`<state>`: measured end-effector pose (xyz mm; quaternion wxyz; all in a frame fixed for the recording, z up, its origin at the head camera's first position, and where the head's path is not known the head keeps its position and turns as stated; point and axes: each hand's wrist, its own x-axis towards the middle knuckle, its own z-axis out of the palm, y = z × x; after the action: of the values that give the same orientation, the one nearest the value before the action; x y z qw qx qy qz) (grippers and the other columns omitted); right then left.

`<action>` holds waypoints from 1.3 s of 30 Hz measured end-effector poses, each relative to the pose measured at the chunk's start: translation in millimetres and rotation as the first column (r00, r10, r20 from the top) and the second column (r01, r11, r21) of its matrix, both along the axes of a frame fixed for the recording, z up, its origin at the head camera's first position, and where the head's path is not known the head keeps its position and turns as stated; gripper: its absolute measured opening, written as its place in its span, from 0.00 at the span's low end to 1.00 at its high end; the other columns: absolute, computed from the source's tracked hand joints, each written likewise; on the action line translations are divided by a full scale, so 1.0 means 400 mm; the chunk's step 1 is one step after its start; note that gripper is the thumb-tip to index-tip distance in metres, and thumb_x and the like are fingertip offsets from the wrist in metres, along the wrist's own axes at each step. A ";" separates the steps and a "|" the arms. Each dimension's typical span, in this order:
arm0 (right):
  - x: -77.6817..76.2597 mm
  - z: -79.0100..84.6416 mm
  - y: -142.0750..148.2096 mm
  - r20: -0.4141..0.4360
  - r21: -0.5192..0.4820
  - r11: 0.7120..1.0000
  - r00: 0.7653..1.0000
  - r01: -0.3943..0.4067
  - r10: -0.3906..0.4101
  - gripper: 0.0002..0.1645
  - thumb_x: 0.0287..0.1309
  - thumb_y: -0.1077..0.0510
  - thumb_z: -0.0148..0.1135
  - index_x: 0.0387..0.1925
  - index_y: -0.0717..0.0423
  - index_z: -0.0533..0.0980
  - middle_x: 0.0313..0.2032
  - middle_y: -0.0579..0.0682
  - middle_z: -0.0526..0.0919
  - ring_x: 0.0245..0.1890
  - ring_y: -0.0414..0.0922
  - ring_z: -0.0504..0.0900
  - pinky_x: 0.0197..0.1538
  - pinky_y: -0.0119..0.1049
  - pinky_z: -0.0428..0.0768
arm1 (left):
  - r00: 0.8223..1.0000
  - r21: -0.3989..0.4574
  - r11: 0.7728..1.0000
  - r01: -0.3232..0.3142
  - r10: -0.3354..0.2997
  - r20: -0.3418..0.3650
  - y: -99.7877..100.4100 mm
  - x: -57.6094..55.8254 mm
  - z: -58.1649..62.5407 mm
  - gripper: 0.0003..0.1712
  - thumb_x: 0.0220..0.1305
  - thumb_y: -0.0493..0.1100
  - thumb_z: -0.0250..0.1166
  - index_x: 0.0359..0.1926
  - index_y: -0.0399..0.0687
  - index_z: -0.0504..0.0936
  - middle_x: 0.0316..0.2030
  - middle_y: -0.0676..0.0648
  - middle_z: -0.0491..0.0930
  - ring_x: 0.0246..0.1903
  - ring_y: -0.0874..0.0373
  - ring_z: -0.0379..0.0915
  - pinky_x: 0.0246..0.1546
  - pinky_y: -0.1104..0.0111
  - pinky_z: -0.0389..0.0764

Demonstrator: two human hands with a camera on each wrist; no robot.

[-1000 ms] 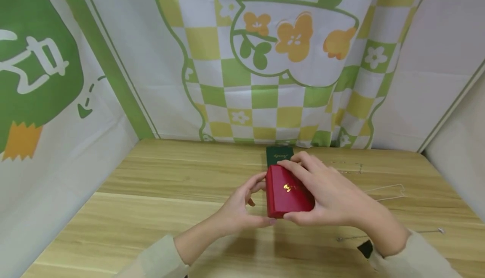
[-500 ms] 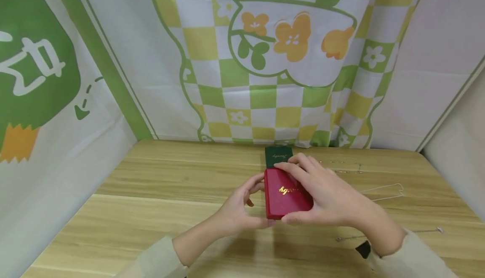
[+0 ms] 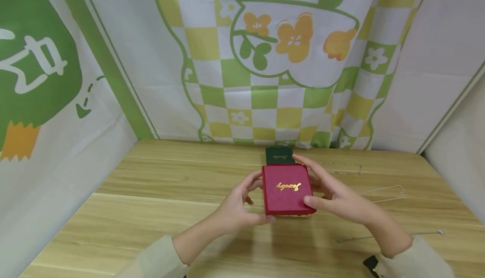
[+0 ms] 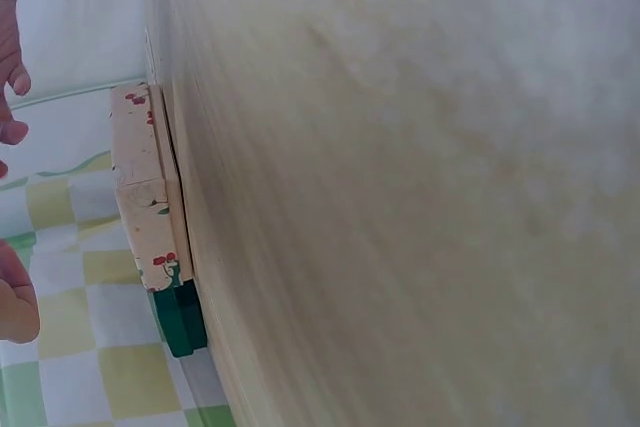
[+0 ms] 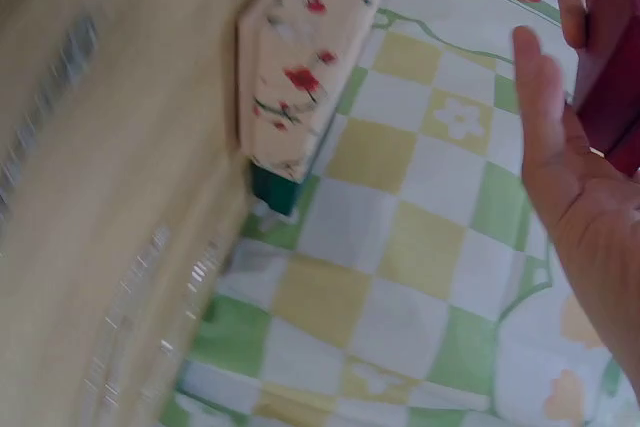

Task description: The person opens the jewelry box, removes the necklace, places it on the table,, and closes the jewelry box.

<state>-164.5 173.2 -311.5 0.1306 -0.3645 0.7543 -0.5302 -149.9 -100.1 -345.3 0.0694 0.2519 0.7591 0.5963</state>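
Observation:
A red jewelry box [image 3: 286, 190] with gold lettering is held between both hands, its top facing up. My left hand [image 3: 238, 206] grips its left side, thumb at the near edge and fingers at the far left. My right hand [image 3: 339, 198] holds the right side, its thumb on the top near the near corner and its index finger stretched past the far corner. Below, a pale pink box with red flowers [image 5: 300, 67] rests on the table, mostly hidden under the red box in the head view. A dark green jewelry box [image 3: 279, 155] sits behind it.
On the right of the wooden table [image 3: 163, 185] lie several thin chains, among them a silver chain [image 3: 390, 189] and a longer chain with a pendant [image 3: 394, 236]. A checked green, yellow and white curtain [image 3: 263, 97] hangs along the table's back edge.
My right hand has shifted off the top of the red box to its right side, uncovering the whole lettering. The box now lies flatter to view; my left hand stays almost where it was.

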 end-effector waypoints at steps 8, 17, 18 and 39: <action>-0.003 -0.032 -0.005 0.144 -0.173 0.984 0.987 -0.045 0.071 0.43 0.69 0.69 0.52 0.78 0.48 0.48 0.67 0.66 0.63 0.60 0.45 0.76 0.48 0.48 0.85 | 0.996 0.015 0.996 0.088 -0.089 0.024 0.000 -0.006 -0.002 0.57 0.53 0.36 0.74 0.76 0.63 0.51 0.43 0.44 0.83 0.36 0.61 0.74 0.22 0.76 0.64; 0.001 -0.033 -0.008 0.159 -0.190 0.982 0.987 0.012 0.019 0.41 0.68 0.69 0.54 0.76 0.49 0.51 0.63 0.65 0.64 0.55 0.48 0.80 0.45 0.48 0.86 | 0.981 0.079 0.979 0.190 -0.193 0.031 -0.008 -0.003 0.006 0.55 0.64 0.44 0.68 0.77 0.77 0.39 0.50 0.40 0.79 0.37 0.56 0.78 0.26 0.75 0.73; 0.001 -0.034 -0.008 0.158 -0.192 0.981 0.987 0.015 0.016 0.41 0.68 0.69 0.54 0.76 0.49 0.51 0.63 0.65 0.64 0.54 0.49 0.81 0.45 0.48 0.86 | 0.982 0.074 0.980 0.184 -0.186 0.018 -0.006 -0.003 0.006 0.53 0.65 0.44 0.67 0.77 0.76 0.41 0.51 0.40 0.78 0.37 0.57 0.78 0.28 0.74 0.76; 0.009 -0.042 -0.007 0.045 -0.032 0.999 0.999 0.021 -0.019 0.59 0.52 0.66 0.73 0.76 0.44 0.47 0.65 0.63 0.63 0.55 0.46 0.78 0.46 0.43 0.85 | 0.989 0.015 0.993 0.114 -0.114 0.098 0.005 -0.002 0.006 0.47 0.65 0.42 0.68 0.76 0.68 0.50 0.48 0.42 0.82 0.46 0.57 0.77 0.33 0.72 0.78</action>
<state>-161.0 170.3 -328.5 0.1363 -0.3469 0.7462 -0.5516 -150.5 -98.1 -342.8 0.1395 0.2655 0.7364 0.6065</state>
